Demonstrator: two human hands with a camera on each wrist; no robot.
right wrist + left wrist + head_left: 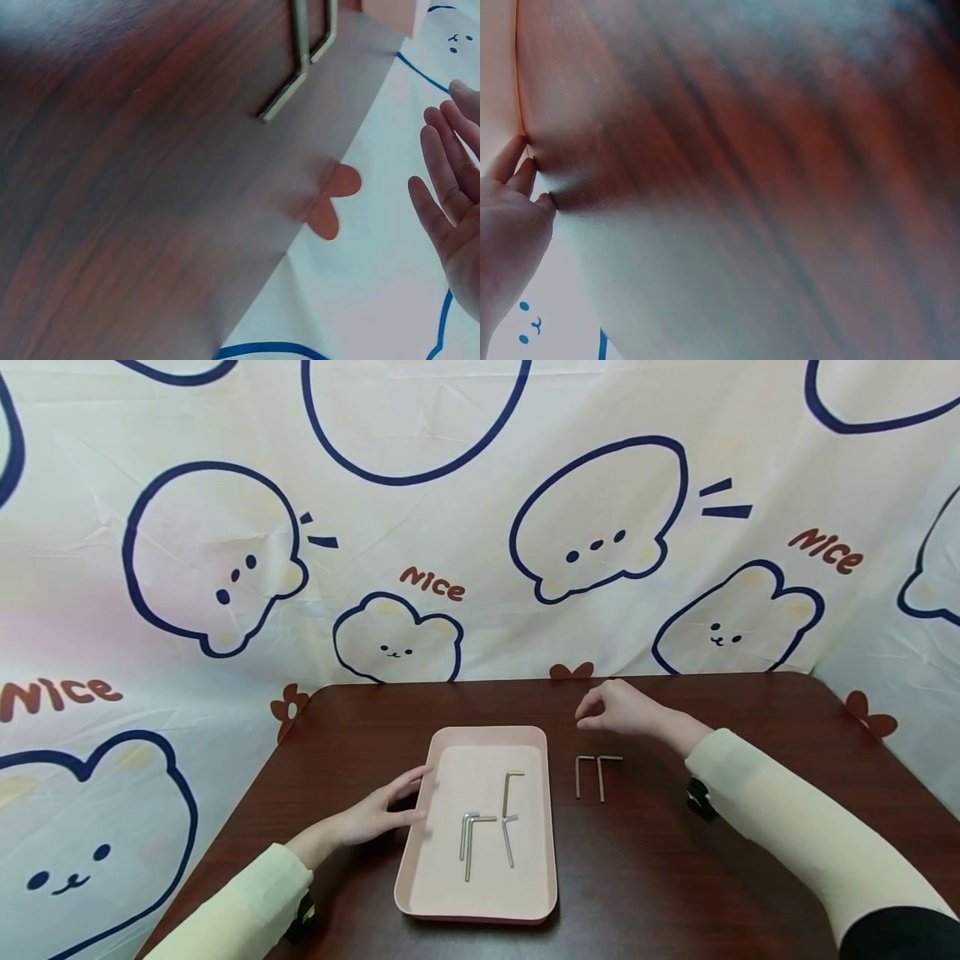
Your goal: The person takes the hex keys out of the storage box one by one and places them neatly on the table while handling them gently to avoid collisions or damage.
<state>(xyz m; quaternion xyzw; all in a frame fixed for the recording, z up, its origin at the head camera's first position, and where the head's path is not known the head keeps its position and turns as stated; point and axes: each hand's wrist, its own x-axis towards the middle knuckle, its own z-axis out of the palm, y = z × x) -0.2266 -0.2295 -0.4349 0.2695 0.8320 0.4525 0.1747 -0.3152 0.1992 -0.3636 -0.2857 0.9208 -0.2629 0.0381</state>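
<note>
A pale pink tray (476, 756) lies on the dark wooden table, holding several L-shaped hex keys. A silver and a brass-coloured hex key (469, 856) lie side by side at its left. Toward the right side are a brass-coloured hex key (506, 793) and a silver hex key (508, 843), overlapping end to end. My left hand (378, 810) touches the tray's left rim with extended fingers. Beyond two brass-coloured hex keys (601, 781) on the table, my right hand (618, 708) hovers with nothing in it, its fingers loosely extended in the right wrist view.
Behind the table (697, 877) hangs a pale cloth backdrop (480, 535) with blue cartoon outlines, close to the far edge. The two loose hex keys lie parallel, just right of the tray. Dark bands (701, 800) circle both wrists.
</note>
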